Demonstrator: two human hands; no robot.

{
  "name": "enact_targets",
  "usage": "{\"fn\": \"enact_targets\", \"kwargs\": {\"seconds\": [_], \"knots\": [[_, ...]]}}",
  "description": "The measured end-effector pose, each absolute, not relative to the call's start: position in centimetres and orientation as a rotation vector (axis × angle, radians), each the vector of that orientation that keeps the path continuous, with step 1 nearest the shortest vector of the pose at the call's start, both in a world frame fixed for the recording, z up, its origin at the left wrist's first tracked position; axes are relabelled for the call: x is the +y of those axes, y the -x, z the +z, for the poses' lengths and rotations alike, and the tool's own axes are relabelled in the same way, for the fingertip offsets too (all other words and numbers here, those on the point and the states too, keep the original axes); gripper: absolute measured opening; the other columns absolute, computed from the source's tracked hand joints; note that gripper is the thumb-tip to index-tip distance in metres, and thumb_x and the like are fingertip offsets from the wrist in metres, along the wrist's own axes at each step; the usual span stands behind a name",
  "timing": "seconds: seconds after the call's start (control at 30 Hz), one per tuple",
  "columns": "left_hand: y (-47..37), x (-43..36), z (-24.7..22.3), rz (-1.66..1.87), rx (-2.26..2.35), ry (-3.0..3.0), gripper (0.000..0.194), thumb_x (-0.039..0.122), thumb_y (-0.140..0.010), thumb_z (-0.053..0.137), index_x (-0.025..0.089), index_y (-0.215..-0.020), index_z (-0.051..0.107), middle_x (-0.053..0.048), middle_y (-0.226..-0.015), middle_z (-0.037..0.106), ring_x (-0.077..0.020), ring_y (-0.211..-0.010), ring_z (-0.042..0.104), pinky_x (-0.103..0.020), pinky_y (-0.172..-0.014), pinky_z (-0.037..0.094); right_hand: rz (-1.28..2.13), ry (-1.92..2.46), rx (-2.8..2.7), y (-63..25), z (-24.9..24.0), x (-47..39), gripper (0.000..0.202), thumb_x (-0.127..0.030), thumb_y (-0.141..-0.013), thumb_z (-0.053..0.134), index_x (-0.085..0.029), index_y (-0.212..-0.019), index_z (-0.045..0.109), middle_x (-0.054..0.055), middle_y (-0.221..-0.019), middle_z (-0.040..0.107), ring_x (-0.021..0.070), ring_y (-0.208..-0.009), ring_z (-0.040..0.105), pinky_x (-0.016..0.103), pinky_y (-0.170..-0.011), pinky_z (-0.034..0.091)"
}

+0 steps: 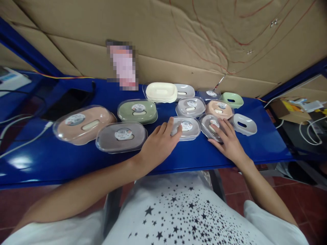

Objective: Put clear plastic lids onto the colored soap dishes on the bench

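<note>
**Pale gray box and brown-gray box side by side**

The two boxes are on the blue surface, near its front edge. Both have clear lids with white stickers. The left hand touches the left end of the pale gray box. Its grip is partly open, with fingers a bit bent and the thumb on the lid. The right hand lies over the right side of the brown-gray box. Its grip is open too, with the fingers spread on the lid and the thumb by the near edge. I cannot tell if either hand is pressing.

Just to the right is a gray dish with a hole. Behind the two boxes are a lidded gray box and a small peach box. Near the cardboard wall are a cream box and a green dish. To the left are a green box, a dark gray box and a big peach box. Farther left is a flat black thing.
</note>
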State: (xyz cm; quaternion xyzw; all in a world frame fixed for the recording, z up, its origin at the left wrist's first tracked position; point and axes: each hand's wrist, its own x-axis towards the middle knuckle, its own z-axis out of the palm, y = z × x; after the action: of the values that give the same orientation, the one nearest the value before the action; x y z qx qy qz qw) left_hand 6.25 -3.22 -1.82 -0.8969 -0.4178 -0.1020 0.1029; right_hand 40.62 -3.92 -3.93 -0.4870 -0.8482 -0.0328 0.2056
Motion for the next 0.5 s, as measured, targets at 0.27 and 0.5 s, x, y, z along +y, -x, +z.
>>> {"fn": "enact_targets", "kwargs": {"seconds": [0.27,0.5], "knots": [[-6.3,-3.2,-1.5,-0.370,-1.308,2.680,0.043,0.024,-0.108,0.054,0.018,-0.150,0.060,-0.025,-0.159,0.054,-0.0330,-0.125,0.071,-0.047,-0.101,0.063,-0.205,1.418,-2.097,-40.2,-4.7,-5.6,0.072,-0.036,-0.102,0.070,-0.047,-0.166,0.040,0.003,-0.164,0.054,0.0384,-0.151,0.053,0.068,-0.123,0.048],[-6.3,-3.1,-1.7,-0.348,-1.278,2.656,0.042,0.025,-0.110,0.050,0.016,-0.150,0.060,-0.027,-0.159,0.053,-0.0333,-0.122,0.072,-0.046,-0.100,0.063,-0.195,1.496,-2.237,-39.8,-5.4,-6.9,0.079,-0.035,-0.102,0.070,-0.049,-0.170,0.031,0.000,-0.180,0.028,0.0441,-0.165,0.025,0.075,-0.127,0.039]]}}
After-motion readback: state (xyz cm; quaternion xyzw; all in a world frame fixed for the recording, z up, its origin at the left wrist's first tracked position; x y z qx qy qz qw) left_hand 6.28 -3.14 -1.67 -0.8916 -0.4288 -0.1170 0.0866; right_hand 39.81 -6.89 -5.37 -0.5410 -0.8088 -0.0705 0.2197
